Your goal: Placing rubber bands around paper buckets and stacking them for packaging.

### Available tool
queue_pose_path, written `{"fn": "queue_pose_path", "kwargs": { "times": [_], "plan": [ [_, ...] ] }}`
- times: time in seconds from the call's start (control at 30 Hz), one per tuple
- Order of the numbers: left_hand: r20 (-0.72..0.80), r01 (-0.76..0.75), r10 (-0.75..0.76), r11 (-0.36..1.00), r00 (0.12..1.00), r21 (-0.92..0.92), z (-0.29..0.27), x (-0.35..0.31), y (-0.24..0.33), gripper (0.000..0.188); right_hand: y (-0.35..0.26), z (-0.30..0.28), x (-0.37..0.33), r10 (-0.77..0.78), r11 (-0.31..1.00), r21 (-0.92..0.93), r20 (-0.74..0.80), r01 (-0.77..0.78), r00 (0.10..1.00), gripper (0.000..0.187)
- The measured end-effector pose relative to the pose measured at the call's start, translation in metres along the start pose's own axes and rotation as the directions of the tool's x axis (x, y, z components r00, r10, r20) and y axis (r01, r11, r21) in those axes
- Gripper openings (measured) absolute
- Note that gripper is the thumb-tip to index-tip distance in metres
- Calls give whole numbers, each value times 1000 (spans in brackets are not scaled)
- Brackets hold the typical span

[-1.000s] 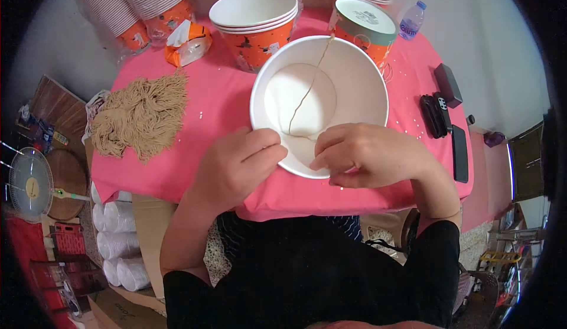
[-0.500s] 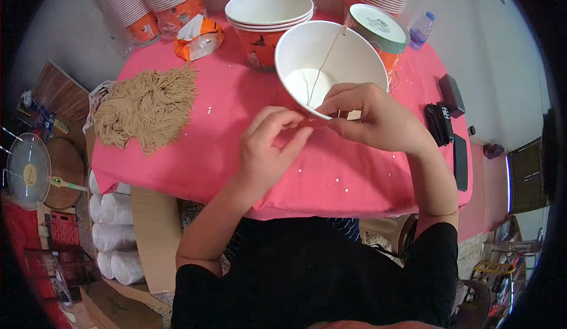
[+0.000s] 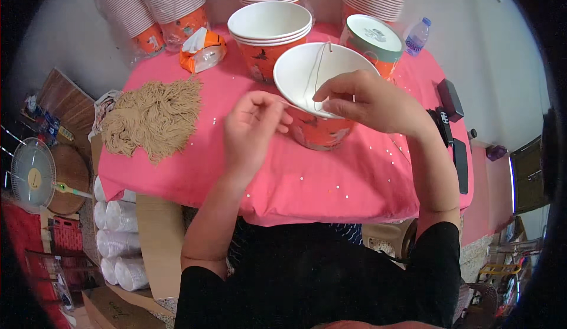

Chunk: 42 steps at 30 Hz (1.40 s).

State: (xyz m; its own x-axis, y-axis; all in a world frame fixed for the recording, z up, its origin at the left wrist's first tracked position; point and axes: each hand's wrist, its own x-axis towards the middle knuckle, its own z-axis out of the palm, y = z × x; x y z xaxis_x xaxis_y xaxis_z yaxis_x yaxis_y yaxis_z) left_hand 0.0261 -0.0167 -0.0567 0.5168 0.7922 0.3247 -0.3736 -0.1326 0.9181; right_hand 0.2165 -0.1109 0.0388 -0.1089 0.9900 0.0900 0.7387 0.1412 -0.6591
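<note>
A white-lined paper bucket (image 3: 322, 137) with an orange printed outside stands on the table in front of me. Thin tan string (image 3: 318, 69) runs from a hole in its far rim down into the bucket. My left hand (image 3: 254, 125) is left of the bucket, thumb and finger pinched on a string end that reaches toward the near rim. Over the near right rim, my right hand (image 3: 369, 101) has curled fingers, its fingertips at the string by the inner wall; the exact grip is partly hidden.
A heap of tan strings (image 3: 153, 116) lies at left on the pink-covered table (image 3: 295, 193). Behind are nested buckets (image 3: 269, 22), an upturned bucket (image 3: 375, 33), an orange tissue pack (image 3: 202, 50) and a bottle (image 3: 417, 36). Dark items (image 3: 450, 100) sit at right.
The bucket now stands more upright, its orange side showing. My left hand has drawn away leftward from the rim, and my right fingers have moved to the inside of it.
</note>
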Motion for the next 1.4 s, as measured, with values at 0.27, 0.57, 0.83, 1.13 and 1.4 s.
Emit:
{"fn": "queue_pose_path", "kwargs": {
  "times": [0.27, 0.57, 0.83, 1.13, 1.4],
  "plan": [
    [247, 202, -119, 915, 962, -349, -14, 33, 42, 13, 1, -13, 3, -314, 934, -232, -177, 271, 933, 17],
    [320, 233, -290, 951, 902, 204, 0, 48, 55, 18, -7, 2, 11, -325, 905, 166, -324, 392, 888, 24],
    [441, 322, -376, 926, 815, 196, -1, 36, 59, 17, 3, 19, 31, -322, 920, 44, -478, 388, 817, 25],
    [275, 351, -317, 933, 908, -82, -16, 35, 50, 15, 9, 16, 24, -622, 778, -377, -355, 502, 697, 24],
    [266, 357, -313, 924, 912, -138, -15, 34, 48, 16, 5, 37, 29, -681, 691, -592, -341, 415, 648, 21]
  ]
}}
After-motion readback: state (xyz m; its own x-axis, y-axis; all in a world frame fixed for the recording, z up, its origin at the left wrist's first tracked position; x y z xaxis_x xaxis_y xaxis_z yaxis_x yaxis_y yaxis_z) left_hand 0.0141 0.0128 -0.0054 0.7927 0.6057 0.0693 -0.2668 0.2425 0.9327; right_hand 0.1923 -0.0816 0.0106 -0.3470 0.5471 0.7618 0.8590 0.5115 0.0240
